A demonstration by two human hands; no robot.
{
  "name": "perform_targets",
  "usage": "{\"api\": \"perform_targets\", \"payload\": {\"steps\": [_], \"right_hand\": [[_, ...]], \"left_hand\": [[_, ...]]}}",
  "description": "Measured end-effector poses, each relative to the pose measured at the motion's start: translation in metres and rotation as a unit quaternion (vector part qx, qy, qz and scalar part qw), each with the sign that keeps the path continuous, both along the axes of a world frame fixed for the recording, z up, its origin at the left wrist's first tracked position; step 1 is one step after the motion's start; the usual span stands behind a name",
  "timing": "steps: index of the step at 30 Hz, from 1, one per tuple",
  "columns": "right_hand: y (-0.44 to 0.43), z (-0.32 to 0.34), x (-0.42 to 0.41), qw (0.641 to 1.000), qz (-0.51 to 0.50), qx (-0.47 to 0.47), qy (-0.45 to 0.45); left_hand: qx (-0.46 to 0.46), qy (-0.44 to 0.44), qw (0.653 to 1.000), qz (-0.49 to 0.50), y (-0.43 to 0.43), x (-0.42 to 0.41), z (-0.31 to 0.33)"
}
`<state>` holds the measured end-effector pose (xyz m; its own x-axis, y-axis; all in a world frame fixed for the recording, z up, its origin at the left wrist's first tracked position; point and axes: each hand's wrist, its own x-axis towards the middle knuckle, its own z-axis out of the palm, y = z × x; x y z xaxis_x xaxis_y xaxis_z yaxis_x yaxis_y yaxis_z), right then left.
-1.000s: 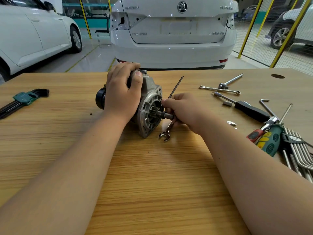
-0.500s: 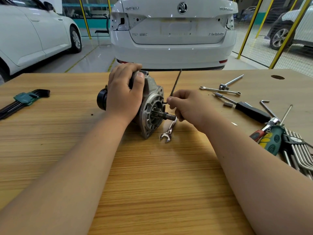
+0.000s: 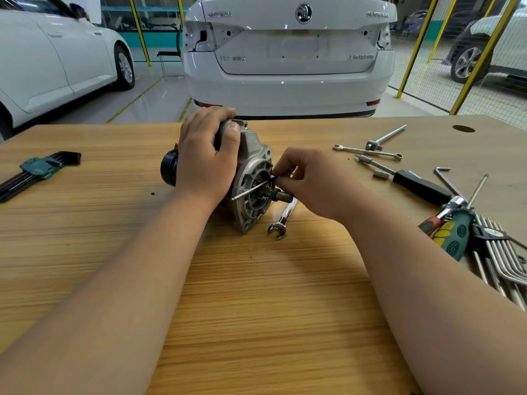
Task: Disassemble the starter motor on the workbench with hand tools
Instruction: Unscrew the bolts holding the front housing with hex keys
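The left hand (image 3: 205, 158) is laid over the top of the starter motor (image 3: 253, 156), fingers curled round its body and thumb pressed on the near upper side. The motor lies on its side towards the far edge of the workbench (image 3: 256, 295), near the middle, with its grey flanged end turned to the right and its black end (image 3: 168, 169) showing left of the wrist.

The right hand (image 3: 310, 181) is just beside the flanged end. A thin hex key (image 3: 252, 189) is pinched between its thumb and fingertips; the other fingers are curled. The key slants down and left across the open face of the flange. Whether its short end is seated in a screw cannot be told. The motor's shaft (image 3: 282, 196) projects right, beneath this hand.

A spanner (image 3: 282, 220) lies on the bench just beside the flange, partly under the right hand.

At the left edge a green holder (image 3: 37, 166) is seen with black hex keys (image 3: 17, 183) held in it. At the right edge a black holder (image 3: 484, 232) carries a fan of silver hex keys (image 3: 507, 269), with a green-handled screwdriver (image 3: 453, 235) alongside.

Towards the far right corner are noted a black-handled screwdriver (image 3: 419, 186), a small metal sleeve (image 3: 381, 174), a second spanner (image 3: 368, 151), a loose hex key (image 3: 447, 181) and a round hole (image 3: 463, 128) in the top. A white car (image 3: 288, 67) stands beyond the far edge.
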<state>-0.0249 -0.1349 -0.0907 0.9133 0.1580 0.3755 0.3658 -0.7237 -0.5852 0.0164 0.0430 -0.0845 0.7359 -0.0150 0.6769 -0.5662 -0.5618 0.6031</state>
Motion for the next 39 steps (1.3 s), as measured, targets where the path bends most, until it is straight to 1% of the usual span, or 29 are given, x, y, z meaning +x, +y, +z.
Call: {"api": "perform_targets", "payload": {"steps": [5, 9, 13, 16, 17, 18, 19, 20, 22, 24, 26, 28, 33, 37, 38, 39], "right_hand": [[0.000, 0.001, -0.003, 1.000, 0.002, 0.017, -0.009], [0.003, 0.002, -0.001, 1.000, 0.012, -0.001, 0.007], [0.003, 0.002, 0.001, 0.999, -0.002, -0.042, -0.029], [-0.001, 0.002, -0.001, 0.998, -0.013, -0.035, -0.053], [-0.003, 0.003, -0.002, 0.999, -0.022, -0.006, -0.048], [-0.005, 0.005, -0.003, 0.998, -0.026, 0.051, -0.031], [-0.007, 0.006, -0.003, 0.992, -0.022, 0.128, 0.001], [-0.007, 0.007, -0.002, 0.977, -0.013, 0.209, 0.044], [-0.004, 0.005, 0.000, 0.923, 0.007, 0.356, 0.146], [0.003, -0.001, 0.006, 0.862, 0.013, 0.454, 0.227], [0.007, -0.007, 0.012, 0.825, -0.001, 0.491, 0.278], [0.007, -0.008, 0.016, 0.808, -0.010, 0.504, 0.305], [0.006, -0.007, 0.015, 0.789, 0.006, 0.520, 0.327], [0.011, -0.007, 0.015, 0.774, -0.021, 0.544, 0.324], [0.011, -0.008, 0.014, 0.776, -0.027, 0.543, 0.320], [0.011, -0.009, 0.014, 0.788, -0.033, 0.531, 0.310]], "left_hand": [[0.000, -0.001, 1.000, -0.001, 0.001, 0.001, 0.001], [0.001, -0.002, 1.000, 0.001, 0.001, 0.001, 0.001], [0.003, -0.010, 1.000, 0.003, 0.001, 0.001, 0.001], [-0.002, -0.016, 1.000, -0.002, 0.000, 0.001, 0.000], [-0.005, -0.015, 1.000, -0.002, 0.000, 0.001, 0.000], [-0.006, -0.015, 1.000, -0.002, 0.001, 0.002, 0.000], [-0.006, -0.015, 1.000, -0.002, 0.001, 0.002, 0.000], [-0.004, -0.015, 1.000, -0.001, 0.001, 0.002, 0.000], [-0.004, -0.014, 1.000, -0.002, 0.001, 0.002, 0.000], [-0.005, -0.021, 1.000, -0.002, 0.001, 0.004, -0.001], [-0.008, -0.030, 1.000, -0.002, 0.001, 0.006, -0.002], [-0.008, -0.035, 0.999, -0.003, 0.002, 0.007, -0.003], [-0.006, -0.034, 0.999, 0.001, 0.001, 0.006, -0.002], [0.002, -0.021, 1.000, 0.001, 0.001, 0.004, 0.000], [0.003, -0.017, 1.000, 0.000, 0.001, 0.003, 0.000], [0.003, -0.015, 1.000, 0.000, 0.001, 0.003, 0.000]]}}
